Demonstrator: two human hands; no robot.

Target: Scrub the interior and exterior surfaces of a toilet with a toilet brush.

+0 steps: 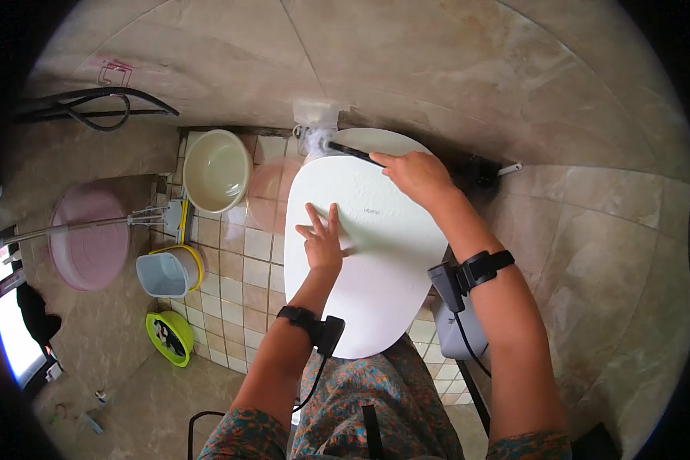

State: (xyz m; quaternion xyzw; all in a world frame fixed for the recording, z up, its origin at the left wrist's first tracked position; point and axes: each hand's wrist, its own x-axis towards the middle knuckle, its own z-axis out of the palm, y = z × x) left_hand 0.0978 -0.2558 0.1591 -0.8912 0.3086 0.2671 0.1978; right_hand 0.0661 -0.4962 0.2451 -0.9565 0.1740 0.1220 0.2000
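Note:
A white toilet lid [374, 287] lies lowered in front of me, with scattered droplets on its upper part. My left hand [324, 241] rests on the lid with its fingers spread and holds nothing. In my right hand [420, 177] is the black handle [353, 151] of a brush. The brush's white bristle head [317, 141] is beyond the lid's far left edge, close to the wall and a pale box-like fitting [315, 112]. Whether the bristles touch the wall or the fitting, I cannot tell. Behind the lid, part of the white toilet's rear [385, 138] shows.
On the tiled floor to the left stand a cream basin [217, 171], a translucent pink basin [273, 192], a mop bucket [167, 273] and a green basin [172, 342]. A mop [175, 221] and a larger pink basin [89, 238] are farther left. A grey bin [457, 330] stands right.

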